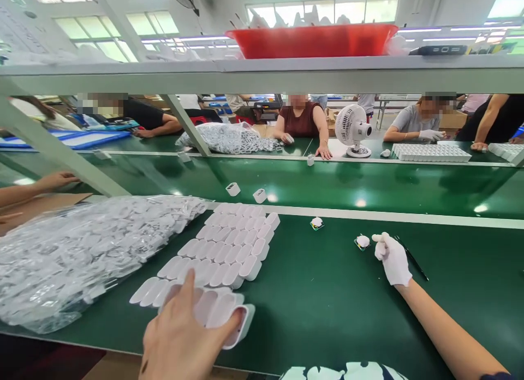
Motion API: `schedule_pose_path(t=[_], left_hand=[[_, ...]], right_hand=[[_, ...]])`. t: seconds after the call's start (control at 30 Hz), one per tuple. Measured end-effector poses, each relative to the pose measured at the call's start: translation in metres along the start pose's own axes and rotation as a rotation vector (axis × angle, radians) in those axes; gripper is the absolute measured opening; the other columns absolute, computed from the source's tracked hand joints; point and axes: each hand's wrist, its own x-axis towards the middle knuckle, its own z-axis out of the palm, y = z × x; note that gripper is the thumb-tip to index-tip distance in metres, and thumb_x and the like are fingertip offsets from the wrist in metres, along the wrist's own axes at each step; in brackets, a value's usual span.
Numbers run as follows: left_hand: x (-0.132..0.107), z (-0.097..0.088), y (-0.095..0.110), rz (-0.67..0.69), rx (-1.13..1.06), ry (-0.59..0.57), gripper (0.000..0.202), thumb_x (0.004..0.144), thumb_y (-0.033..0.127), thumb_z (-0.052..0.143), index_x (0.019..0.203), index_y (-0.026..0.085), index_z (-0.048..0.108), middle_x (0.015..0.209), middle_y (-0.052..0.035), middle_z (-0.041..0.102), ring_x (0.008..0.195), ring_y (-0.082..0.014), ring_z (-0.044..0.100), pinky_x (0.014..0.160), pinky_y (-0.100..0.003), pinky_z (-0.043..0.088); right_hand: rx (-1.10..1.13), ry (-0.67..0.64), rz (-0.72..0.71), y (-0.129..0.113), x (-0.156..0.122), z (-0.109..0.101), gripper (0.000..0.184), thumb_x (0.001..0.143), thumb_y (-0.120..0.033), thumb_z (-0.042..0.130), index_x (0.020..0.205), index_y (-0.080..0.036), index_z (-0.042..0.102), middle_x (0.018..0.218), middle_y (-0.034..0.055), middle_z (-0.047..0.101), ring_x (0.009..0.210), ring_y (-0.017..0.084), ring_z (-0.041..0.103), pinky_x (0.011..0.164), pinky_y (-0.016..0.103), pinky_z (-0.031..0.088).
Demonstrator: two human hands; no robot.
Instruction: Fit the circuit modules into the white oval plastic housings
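White shells (223, 251) stand side by side in staggered rows on the left half of the green bench (311, 303), just right of a clear bag (94, 254) packed with pale parts. The bare left hand (184, 325) reaches over the nearest row, thumb and forefinger spread wide, the thumb against the end shell (246, 326) at the row's right. The step in hand appears to be the handling or lining-up of this row; the remaining fingers are hidden behind the hand, so whether they press on the shells cannot be told. At right, the gloved right hand (392, 259) has its forefinger pointing left and the other fingers curled in; whether it pinches anything is not clear at this scale. Just left of that fingertip lies a small circuit board (362, 242) bearing a white piece; a second board (316, 223) lies farther left and slightly farther off. A slender dark tool (412, 259) rests just right of the glove. The next move, as judged from this pose, calls for even pressure on the end shell, lest its neighbours slide out of line or tip.
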Motion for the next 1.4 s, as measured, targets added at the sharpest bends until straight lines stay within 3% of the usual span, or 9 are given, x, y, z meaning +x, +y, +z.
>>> schedule_pose_path(t=[0.17, 0.33, 0.53, 0.77, 0.9, 1.07, 1.17, 1.27, 1.4], left_hand=[[0.001, 0.011, 0.083, 0.252, -0.073, -0.269, 0.086, 0.068, 0.038, 0.058, 0.143, 0.021, 0.02, 0.137, -0.0138, 0.039, 0.125, -0.0349, 0.037, 0.093, -0.045, 0.04], [0.023, 0.038, 0.126, 0.263, -0.066, -0.338, 0.08, 0.072, 0.037, 0.059, 0.141, 0.011, 0.028, 0.129, -0.0219, 0.043, 0.121, -0.0378, 0.039, 0.089, -0.046, 0.042], [0.006, 0.044, 0.107, 0.361, -0.155, -0.217, 0.056, 0.081, 0.046, 0.052, 0.129, 0.017, 0.049, 0.143, -0.0169, 0.028, 0.129, -0.0377, 0.024, 0.098, -0.05, 0.036], [-0.034, 0.066, 0.101, 0.588, -0.216, 0.001, 0.018, 0.081, 0.014, 0.052, 0.088, 0.022, 0.067, 0.138, -0.0094, 0.041, 0.113, -0.033, 0.041, 0.091, -0.051, 0.038], [-0.028, 0.074, 0.123, 0.806, -0.434, -0.239, 0.023, 0.082, 0.007, 0.042, 0.086, 0.019, 0.062, 0.124, -0.0099, 0.053, 0.109, -0.0293, 0.047, 0.093, -0.049, 0.039], [-0.013, 0.086, 0.151, 0.967, -0.592, -0.419, 0.03, 0.073, 0.002, 0.048, 0.093, 0.021, 0.059, 0.104, -0.0029, 0.061, 0.093, -0.0174, 0.058, 0.082, -0.028, 0.048], [-0.015, 0.095, 0.159, 0.934, -0.675, -0.427, 0.032, 0.068, 0.01, 0.059, 0.098, 0.02, 0.056, 0.116, -0.0055, 0.055, 0.104, -0.0211, 0.053, 0.088, -0.031, 0.046], [-0.02, 0.104, 0.164, 0.828, -0.733, -0.42, 0.028, 0.065, 0.024, 0.069, 0.086, 0.018, 0.053, 0.1, -0.0084, 0.057, 0.096, -0.0258, 0.053, 0.083, -0.039, 0.047], [-0.015, 0.116, 0.17, 0.747, -0.83, -0.42, 0.018, 0.069, 0.008, 0.057, 0.082, 0.018, 0.05, 0.092, -0.0059, 0.055, 0.088, -0.0219, 0.055, 0.079, -0.037, 0.047]], right_hand=[[-0.753, 0.179, -0.297, 0.009, -0.001, 0.01, 0.06, 0.063, -0.038, 0.071, 0.119, -0.023, 0.057, 0.106, 0.0066, 0.059, 0.097, 0.024, 0.051, 0.085, 0.038, 0.038], [-1.288, 0.021, -0.424, 0.021, 0.004, 0.013, 0.054, 0.069, -0.029, 0.065, 0.122, -0.025, 0.055, 0.106, 0.0067, 0.064, 0.105, 0.027, 0.051, 0.089, 0.042, 0.038], [-1.28, 0.031, -0.401, 0.017, 0.004, 0.003, 0.044, 0.073, -0.027, 0.059, 0.117, -0.027, 0.058, 0.102, 0.0028, 0.066, 0.097, 0.023, 0.056, 0.084, 0.037, 0.043], [-1.331, 0.046, -0.374, 0.014, -0.001, 0.005, 0.043, 0.071, -0.027, 0.059, 0.114, -0.025, 0.061, 0.101, 0.0055, 0.066, 0.095, 0.028, 0.055, 0.081, 0.041, 0.043], [-1.105, 0.061, -0.268, 0.012, 0.0, 0.0, 0.05, 0.069, -0.031, 0.063, 0.118, -0.024, 0.056, 0.1, 0.0051, 0.067, 0.094, 0.026, 0.06, 0.087, 0.044, 0.045], [-0.759, -0.047, -0.144, 0.01, 0.006, -0.005, 0.046, 0.064, -0.027, 0.066, 0.109, -0.018, 0.056, 0.104, 0.0076, 0.067, 0.091, 0.022, 0.066, 0.091, 0.04, 0.048], [-0.766, -0.056, -0.097, 0.011, 0.01, -0.007, 0.044, 0.059, -0.018, 0.067, 0.102, -0.019, 0.061, 0.104, 0.0078, 0.068, 0.093, 0.024, 0.066, 0.093, 0.042, 0.048], [-0.716, -0.056, -0.021, 0.009, 0.014, -0.004, 0.047, 0.056, -0.014, 0.066, 0.103, -0.018, 0.062, 0.105, 0.0085, 0.068, 0.096, 0.024, 0.066, 0.097, 0.042, 0.046], [-0.654, -0.072, 0.08, -0.004, 0.014, 0.008, 0.052, 0.055, -0.014, 0.068, 0.107, -0.013, 0.06, 0.098, 0.0099, 0.07, 0.094, 0.024, 0.067, 0.096, 0.042, 0.047]])
